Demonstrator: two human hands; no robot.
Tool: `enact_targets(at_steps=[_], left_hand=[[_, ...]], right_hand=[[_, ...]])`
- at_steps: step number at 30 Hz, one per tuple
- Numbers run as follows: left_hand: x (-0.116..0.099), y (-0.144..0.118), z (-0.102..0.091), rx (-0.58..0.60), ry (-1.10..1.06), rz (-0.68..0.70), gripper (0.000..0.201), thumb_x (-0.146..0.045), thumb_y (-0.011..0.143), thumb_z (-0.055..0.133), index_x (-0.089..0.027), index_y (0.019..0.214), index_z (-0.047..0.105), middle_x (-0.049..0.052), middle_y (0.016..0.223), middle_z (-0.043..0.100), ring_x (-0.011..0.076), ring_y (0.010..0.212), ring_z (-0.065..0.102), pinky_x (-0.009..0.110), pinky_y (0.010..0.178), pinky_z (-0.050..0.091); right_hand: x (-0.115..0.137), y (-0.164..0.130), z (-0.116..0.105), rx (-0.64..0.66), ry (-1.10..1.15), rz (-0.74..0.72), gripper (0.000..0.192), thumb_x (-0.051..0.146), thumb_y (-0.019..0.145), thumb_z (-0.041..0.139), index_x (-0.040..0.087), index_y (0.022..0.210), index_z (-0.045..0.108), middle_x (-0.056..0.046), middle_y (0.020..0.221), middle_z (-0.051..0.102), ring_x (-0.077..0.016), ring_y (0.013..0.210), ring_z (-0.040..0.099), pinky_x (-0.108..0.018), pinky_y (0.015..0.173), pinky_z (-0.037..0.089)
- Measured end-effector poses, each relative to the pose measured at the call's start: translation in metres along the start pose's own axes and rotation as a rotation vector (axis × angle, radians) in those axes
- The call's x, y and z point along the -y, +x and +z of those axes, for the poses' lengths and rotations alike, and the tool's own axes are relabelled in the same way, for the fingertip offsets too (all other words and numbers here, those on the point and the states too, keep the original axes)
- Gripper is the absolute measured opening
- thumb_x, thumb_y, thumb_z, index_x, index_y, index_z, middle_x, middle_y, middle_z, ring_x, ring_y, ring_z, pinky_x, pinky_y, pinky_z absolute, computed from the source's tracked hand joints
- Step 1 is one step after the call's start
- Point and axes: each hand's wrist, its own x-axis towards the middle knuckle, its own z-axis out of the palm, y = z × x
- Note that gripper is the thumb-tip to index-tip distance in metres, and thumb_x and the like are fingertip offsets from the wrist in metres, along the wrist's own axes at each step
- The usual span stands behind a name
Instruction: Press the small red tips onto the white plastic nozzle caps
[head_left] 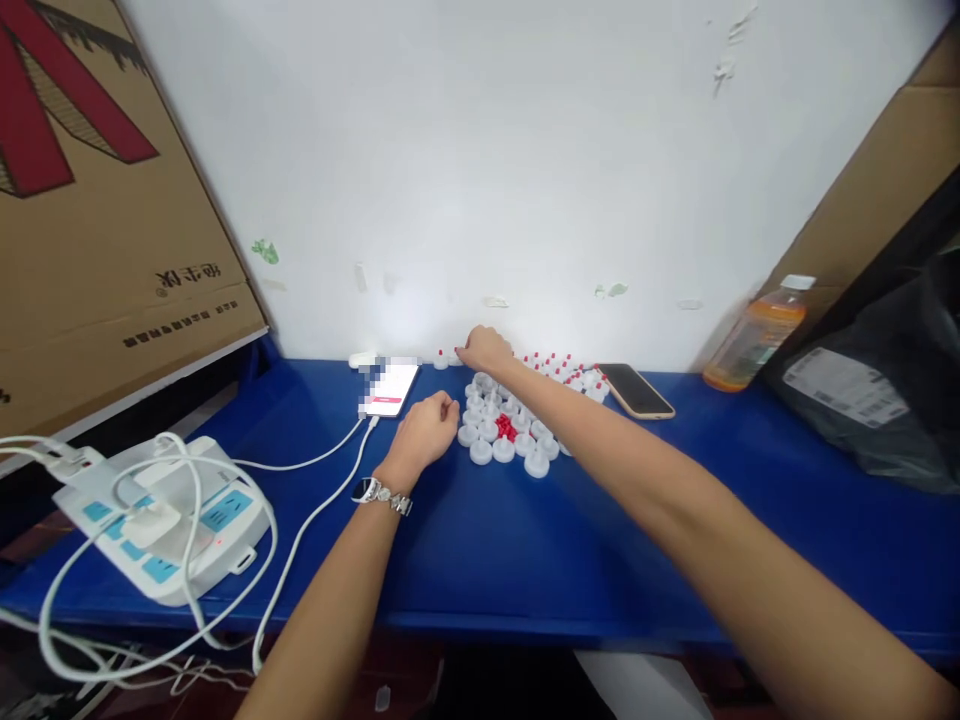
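Head view, left to right: a cardboard box (97, 200) leans against the wall at the far left; below it a power strip (161, 520) sits on the blue tabletop (525, 560), its white cables (315, 500) looping toward a lit phone (391, 388), which lies by the wall, apparently so that it can charge; the left hand (426, 428), a watch (381, 493) on its wrist, rests on the tabletop just left of a cluster of white caps (499, 430), its grip loosely curled, and whether it holds anything I cannot tell; red bits (505, 428) lie in the middle of the cluster, close at hand for both arms; the right hand (486, 348) reaches over the caps to a row of red-tipped pieces (559, 368) lined up along the wall, its grip pinched at the row's left end, though what it pinches is too small to tell; a second phone (636, 390) lies dark just right of the row; a juice bottle (754, 340) and a black bag (877, 390) stand well apart at the right.
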Motion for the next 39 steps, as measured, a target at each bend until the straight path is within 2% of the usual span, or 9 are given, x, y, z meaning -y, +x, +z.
enact_targets(at_steps=[7, 12, 15, 19, 24, 28, 31, 35, 39], left_hand=[[-0.001, 0.004, -0.002, -0.014, -0.025, -0.071, 0.022, -0.042, 0.095, 0.045, -0.023, 0.084, 0.052, 0.003, 0.08, 0.068, 0.0205, 0.071, 0.062, 0.03, 0.059, 0.033], [-0.005, 0.003, -0.003, -0.047, -0.057, -0.041, 0.02, -0.041, 0.095, 0.047, -0.024, 0.087, 0.052, 0.001, 0.076, 0.066, 0.0198, 0.07, 0.061, 0.029, 0.059, 0.033], [-0.01, 0.0, -0.003, -0.095, -0.083, 0.029, 0.022, -0.042, 0.097, 0.044, -0.023, 0.088, 0.052, 0.001, 0.074, 0.064, 0.0192, 0.07, 0.06, 0.029, 0.059, 0.034], [-0.025, -0.008, -0.001, -0.21, -0.121, 0.136, 0.031, -0.048, 0.101, 0.036, -0.023, 0.093, 0.053, 0.003, 0.081, 0.063, 0.0201, 0.078, 0.06, 0.03, 0.065, 0.039], [-0.06, -0.015, 0.004, -0.18, -0.079, 0.341, 0.032, -0.048, 0.103, 0.032, -0.023, 0.098, 0.051, 0.004, 0.093, 0.063, 0.0211, 0.091, 0.058, 0.032, 0.075, 0.042], [-0.08, -0.007, 0.006, -0.057, 0.162, 0.546, 0.032, -0.04, 0.105, 0.028, -0.022, 0.095, 0.052, 0.006, 0.093, 0.061, 0.0224, 0.092, 0.054, 0.033, 0.078, 0.042], [-0.082, -0.001, 0.009, -0.032, 0.23, 0.606, 0.034, -0.036, 0.106, 0.024, -0.021, 0.094, 0.053, 0.007, 0.09, 0.059, 0.023, 0.088, 0.052, 0.035, 0.078, 0.042], [-0.078, 0.0, 0.015, -0.103, 0.16, 0.61, 0.035, -0.033, 0.106, 0.023, -0.021, 0.088, 0.051, 0.006, 0.083, 0.057, 0.0227, 0.085, 0.051, 0.035, 0.079, 0.041], [-0.085, -0.004, 0.022, -0.226, -0.003, 0.497, 0.036, -0.032, 0.106, 0.022, -0.021, 0.084, 0.049, 0.004, 0.079, 0.056, 0.0199, 0.079, 0.052, 0.032, 0.076, 0.041]], right_hand=[[0.015, 0.018, 0.027, 0.002, -0.001, 0.086, 0.034, 0.017, 0.079, 0.063, 0.01, 0.112, 0.068, -0.021, 0.116, 0.07, -0.032, 0.109, 0.068, -0.039, 0.088, 0.054], [0.008, 0.008, 0.015, -0.019, 0.02, 0.071, 0.024, 0.023, 0.083, 0.06, 0.017, 0.104, 0.07, -0.015, 0.112, 0.072, -0.0312, 0.107, 0.068, -0.041, 0.088, 0.052], [-0.005, -0.018, -0.008, -0.101, 0.082, -0.02, 0.018, 0.031, 0.086, 0.057, 0.024, 0.097, 0.069, -0.009, 0.109, 0.072, -0.0281, 0.102, 0.068, -0.04, 0.087, 0.051], [-0.037, -0.081, -0.04, -0.256, 0.283, -0.223, 0.015, 0.035, 0.086, 0.057, 0.022, 0.09, 0.065, -0.005, 0.103, 0.071, -0.0216, 0.091, 0.069, -0.035, 0.081, 0.051], [-0.078, -0.151, -0.057, -0.172, 0.594, -0.35, 0.013, 0.031, 0.085, 0.058, 0.021, 0.092, 0.063, -0.002, 0.09, 0.071, -0.0164, 0.08, 0.068, -0.025, 0.065, 0.05], [-0.091, -0.164, -0.055, -0.151, 0.661, -0.305, 0.015, 0.028, 0.081, 0.059, 0.02, 0.092, 0.065, -0.002, 0.087, 0.067, -0.0162, 0.08, 0.065, -0.024, 0.062, 0.05], [-0.092, -0.165, -0.053, -0.144, 0.705, -0.297, 0.015, 0.026, 0.08, 0.059, 0.02, 0.093, 0.063, -0.002, 0.087, 0.065, -0.0159, 0.081, 0.063, -0.024, 0.064, 0.051], [-0.086, -0.167, -0.054, -0.255, 0.613, -0.399, 0.013, 0.019, 0.081, 0.056, 0.021, 0.093, 0.06, -0.002, 0.089, 0.064, -0.0157, 0.079, 0.06, -0.028, 0.075, 0.051], [-0.078, -0.171, -0.058, -0.445, 0.482, -0.482, 0.015, 0.011, 0.083, 0.051, 0.021, 0.093, 0.057, -0.006, 0.1, 0.06, -0.0191, 0.094, 0.06, -0.032, 0.088, 0.049]])
